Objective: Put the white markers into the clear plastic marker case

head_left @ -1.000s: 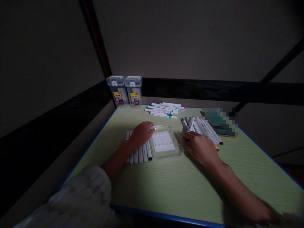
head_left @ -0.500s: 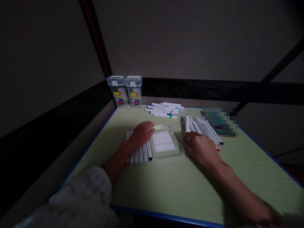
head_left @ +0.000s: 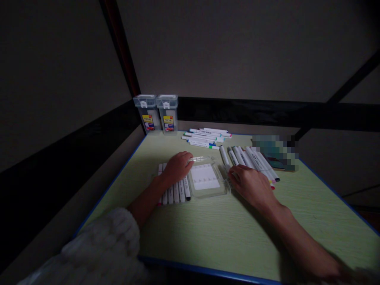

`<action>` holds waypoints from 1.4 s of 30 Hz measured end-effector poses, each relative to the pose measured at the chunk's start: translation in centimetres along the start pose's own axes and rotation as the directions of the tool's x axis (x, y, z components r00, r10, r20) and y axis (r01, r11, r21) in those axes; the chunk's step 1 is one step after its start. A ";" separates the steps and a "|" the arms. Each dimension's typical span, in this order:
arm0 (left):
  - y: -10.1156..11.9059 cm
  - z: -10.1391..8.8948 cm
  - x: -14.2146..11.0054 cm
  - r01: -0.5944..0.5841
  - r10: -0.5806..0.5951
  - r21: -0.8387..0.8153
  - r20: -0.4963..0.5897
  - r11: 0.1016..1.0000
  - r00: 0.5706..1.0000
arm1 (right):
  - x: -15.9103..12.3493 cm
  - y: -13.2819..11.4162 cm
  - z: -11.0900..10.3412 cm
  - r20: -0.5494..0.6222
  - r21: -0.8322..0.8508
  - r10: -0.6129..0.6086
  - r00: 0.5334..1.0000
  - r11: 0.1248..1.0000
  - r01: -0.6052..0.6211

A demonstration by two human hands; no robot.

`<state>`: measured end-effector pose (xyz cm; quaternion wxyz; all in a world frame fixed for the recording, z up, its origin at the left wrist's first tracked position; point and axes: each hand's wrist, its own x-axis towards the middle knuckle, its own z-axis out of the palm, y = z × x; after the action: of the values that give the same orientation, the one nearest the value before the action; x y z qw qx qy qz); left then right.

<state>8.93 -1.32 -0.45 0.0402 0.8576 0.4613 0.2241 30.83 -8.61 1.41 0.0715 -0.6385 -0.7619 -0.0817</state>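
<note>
My left hand (head_left: 179, 166) lies over a row of white markers (head_left: 176, 193) set side by side in one half of a clear plastic case (head_left: 209, 194). Its fingers are pressed together and curl at the case's middle edge. The case's other half lies open to the right, with a white printed card (head_left: 204, 176) in it. My right hand (head_left: 251, 184) is closed round the lower end of a white marker (head_left: 224, 155), which slants up and left from the fingers. Beneath and behind that hand, a group of loose white markers (head_left: 257, 160) lies on the table.
Two lidded clear boxes (head_left: 168, 103) with yellow labels stand at the back left. Several thinner markers (head_left: 203, 136) lie in a pile at the back. A flat greenish thing (head_left: 274, 152), partly blurred out, lies at the right. The table (head_left: 208, 237) has a blue edge.
The marker in my right hand has swung left, away from the loose group, its top end tilting toward the case. My left hand has stayed where it was.
</note>
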 end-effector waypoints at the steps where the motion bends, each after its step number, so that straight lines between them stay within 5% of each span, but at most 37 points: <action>1: 0.0 0.0 0.0 0.001 -0.001 0.001 0.002 1.000 1.000 | 0.0 0.0 0.0 -0.002 0.000 -0.003 1.000 1.000 0.003; 9: 0.0 -0.1 0.0 0.012 -0.012 -0.017 0.009 1.000 1.000 | 0.3 0.3 0.7 -0.116 0.102 -0.142 0.983 0.983 0.154; 14: 0.1 -0.2 0.0 0.018 -0.017 -0.013 0.012 1.000 1.000 | 0.5 0.6 1.4 -0.086 0.131 -0.208 0.974 0.967 0.218; 25: 0.1 0.0 0.0 0.013 -0.013 -0.021 0.007 1.000 1.000 | 0.2 0.0 0.5 0.012 0.114 -0.076 0.997 0.991 0.074; 42: 0.0 0.0 0.0 0.007 -0.006 -0.004 0.013 1.000 1.000 | 0.2 0.1 0.6 -0.021 0.018 -0.011 1.000 1.000 0.011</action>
<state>8.96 -1.32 -0.49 0.0458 0.8574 0.4633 0.2195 30.86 -8.24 0.85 0.0849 -0.6327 -0.7654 -0.0819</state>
